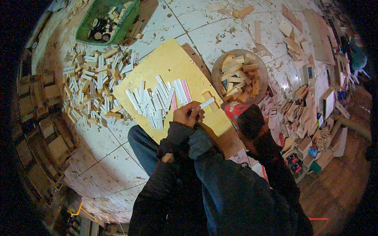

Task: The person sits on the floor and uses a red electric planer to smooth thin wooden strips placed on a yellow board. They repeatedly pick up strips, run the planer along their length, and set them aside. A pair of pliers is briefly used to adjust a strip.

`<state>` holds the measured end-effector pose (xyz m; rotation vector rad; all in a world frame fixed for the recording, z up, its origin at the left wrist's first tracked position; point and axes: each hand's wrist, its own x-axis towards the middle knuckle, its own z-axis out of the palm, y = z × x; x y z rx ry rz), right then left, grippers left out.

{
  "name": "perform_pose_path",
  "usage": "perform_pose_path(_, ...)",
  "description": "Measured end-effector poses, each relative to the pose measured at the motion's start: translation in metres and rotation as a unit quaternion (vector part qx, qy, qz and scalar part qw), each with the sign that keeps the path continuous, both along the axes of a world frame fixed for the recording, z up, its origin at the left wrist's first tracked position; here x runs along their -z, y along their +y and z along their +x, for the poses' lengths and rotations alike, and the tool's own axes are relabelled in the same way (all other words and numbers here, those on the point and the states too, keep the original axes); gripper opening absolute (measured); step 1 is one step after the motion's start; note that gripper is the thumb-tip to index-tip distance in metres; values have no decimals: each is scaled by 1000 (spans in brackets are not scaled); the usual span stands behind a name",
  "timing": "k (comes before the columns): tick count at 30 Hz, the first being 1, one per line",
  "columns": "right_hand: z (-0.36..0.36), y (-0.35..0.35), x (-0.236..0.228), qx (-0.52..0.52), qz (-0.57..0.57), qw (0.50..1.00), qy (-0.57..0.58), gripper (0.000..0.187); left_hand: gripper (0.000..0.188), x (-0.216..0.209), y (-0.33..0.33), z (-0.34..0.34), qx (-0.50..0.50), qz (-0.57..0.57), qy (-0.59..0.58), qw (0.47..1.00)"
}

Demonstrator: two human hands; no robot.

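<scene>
1. The left hand (184, 114) and right hand (200, 117) are together over the near right part of the yellow board (169, 59). The left is pinched on the near end of one white strip (207, 103); the right is mostly hidden, so I cannot tell its grip.
2. The strip points to the far right, its free end over or against a small wooden block (213, 106) on the board; contact is unclear.
3. The step in hand appears to be handling this single strip, apart from the loose white strips (151, 100) left of the hands.
4. The next move seems to call for a steady pinch and careful alignment with the block.
5. A round tub (263, 67) of wood pieces stands beyond the board's right edge.
</scene>
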<state>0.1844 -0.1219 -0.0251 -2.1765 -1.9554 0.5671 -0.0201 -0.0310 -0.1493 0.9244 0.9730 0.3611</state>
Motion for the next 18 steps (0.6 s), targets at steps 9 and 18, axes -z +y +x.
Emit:
perform_pose_path(9,-14,20,18,-13,9,999,36,40,19,12,-4,-3,9,8,39,999)
perform_pose_path(18,-19,25,19,-24,5,999,46,40,17,20,-6,-2,-3,49,24,998)
